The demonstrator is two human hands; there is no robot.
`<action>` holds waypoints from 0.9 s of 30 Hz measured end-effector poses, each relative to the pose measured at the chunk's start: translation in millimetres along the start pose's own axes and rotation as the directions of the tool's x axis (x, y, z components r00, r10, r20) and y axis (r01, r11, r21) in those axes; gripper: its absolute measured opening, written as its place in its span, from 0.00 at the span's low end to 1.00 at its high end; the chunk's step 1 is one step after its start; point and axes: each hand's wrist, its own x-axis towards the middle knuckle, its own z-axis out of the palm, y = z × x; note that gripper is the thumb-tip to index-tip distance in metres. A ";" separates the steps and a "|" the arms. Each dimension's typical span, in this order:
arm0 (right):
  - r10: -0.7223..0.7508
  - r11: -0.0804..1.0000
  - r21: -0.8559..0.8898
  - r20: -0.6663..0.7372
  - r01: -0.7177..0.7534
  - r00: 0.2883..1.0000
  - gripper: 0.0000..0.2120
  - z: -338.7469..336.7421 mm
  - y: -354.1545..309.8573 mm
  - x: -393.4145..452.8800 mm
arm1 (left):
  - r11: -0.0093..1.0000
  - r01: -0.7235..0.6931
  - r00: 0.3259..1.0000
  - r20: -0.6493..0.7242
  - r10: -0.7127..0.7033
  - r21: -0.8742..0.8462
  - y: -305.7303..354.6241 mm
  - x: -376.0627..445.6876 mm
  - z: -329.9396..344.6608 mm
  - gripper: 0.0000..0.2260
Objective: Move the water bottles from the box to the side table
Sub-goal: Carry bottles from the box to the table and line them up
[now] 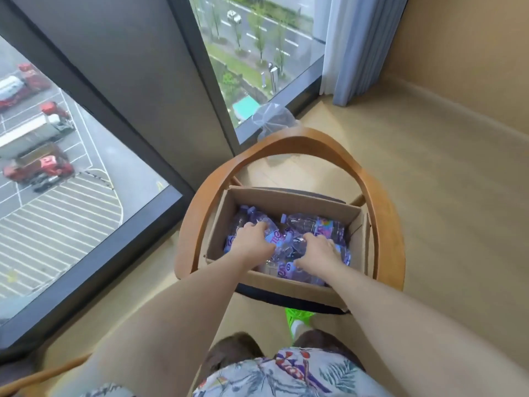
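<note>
I reach both hands into the box (286,202) on the chair (380,202), left hand (253,234) and right hand (319,250) each curled over bottles (312,222), none yet moved; no side table visible.

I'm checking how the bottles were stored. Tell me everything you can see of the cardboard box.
The cardboard box is plain brown corrugated card, open-topped, its flaps up. It sits on the dark seat of a curved wooden chair beside the window. Inside lie clear water bottles with purple labels, jumbled on their sides. The left hand and right hand reach in onto the bottles.
</note>
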 end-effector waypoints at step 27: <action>0.002 0.963 -0.250 -0.361 -0.099 0.933 0.30 90.4 18.5 115.5 | 0.479 0.532 0.781 0.184 -0.597 -0.698 -5.1 155.4 88.4 0.46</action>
